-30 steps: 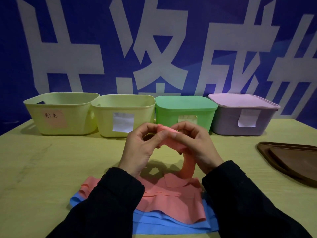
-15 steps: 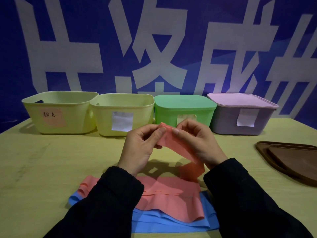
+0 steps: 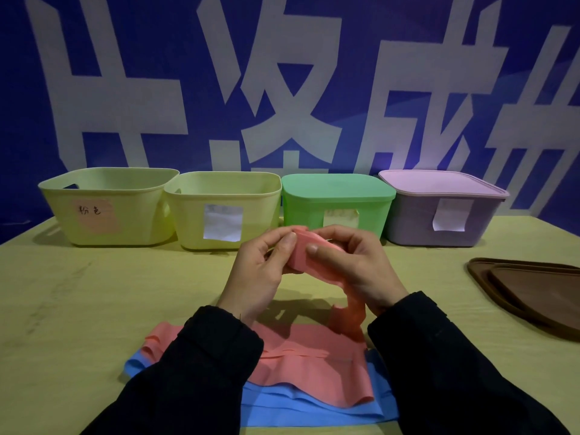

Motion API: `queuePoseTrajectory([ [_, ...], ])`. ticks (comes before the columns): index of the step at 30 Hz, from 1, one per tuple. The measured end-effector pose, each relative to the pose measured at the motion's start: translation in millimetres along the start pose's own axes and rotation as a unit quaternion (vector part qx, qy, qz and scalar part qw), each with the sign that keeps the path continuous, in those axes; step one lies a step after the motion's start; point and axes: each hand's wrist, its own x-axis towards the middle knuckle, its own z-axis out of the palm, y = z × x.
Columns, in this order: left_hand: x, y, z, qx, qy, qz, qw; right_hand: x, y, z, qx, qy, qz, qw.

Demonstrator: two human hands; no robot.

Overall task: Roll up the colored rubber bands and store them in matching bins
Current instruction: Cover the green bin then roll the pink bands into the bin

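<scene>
Both hands hold a pink rubber band [image 3: 309, 255] above the table, its upper end wound into a small roll. My left hand [image 3: 260, 271] pinches the roll's left side and my right hand [image 3: 354, 265] grips its right side. The band's tail hangs down under my right palm to the pink band pile [image 3: 314, 368] on the table. A blue band [image 3: 307, 406] lies flat under that pile. Along the back stand a yellow bin with a pink label [image 3: 103, 208], a second open yellow bin [image 3: 219, 211], a lidded green bin [image 3: 339, 202] and a lidded purple bin [image 3: 439, 211].
Two stacked brown lids [image 3: 533, 290] lie at the right edge of the yellow-green table [image 3: 94, 309]. A blue banner with large white characters [image 3: 282, 89] hangs behind the bins. My dark sleeves cover part of the band pile.
The pink band's top end has been wound tighter into a roll between my fingers, and the hanging tail has grown shorter.
</scene>
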Motion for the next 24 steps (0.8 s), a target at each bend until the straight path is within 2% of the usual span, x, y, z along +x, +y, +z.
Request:
queuePoseTrajectory([
  [5,-1.3,2.6,-2.5,-0.001,-0.003,0.001,1.000,-1.5,-3.2,-5.6,0.002,-0.043,0.000,0.999],
  [12,-0.7,0.9,-1.2,-0.005,0.015,0.019,1.000,1.0,-3.0,-5.8,-0.035,0.036,-0.032,0.998],
  [21,-1.0,-4.6,2.1,0.013,-0.019,0.008,1.000,0.4,2.7,-0.3,-0.023,0.025,-0.045,0.998],
  [24,-1.6,-1.7,0.6,0.003,-0.009,0.002,1.000,-0.1,2.6,-4.0,-0.040,0.008,-0.044,0.998],
])
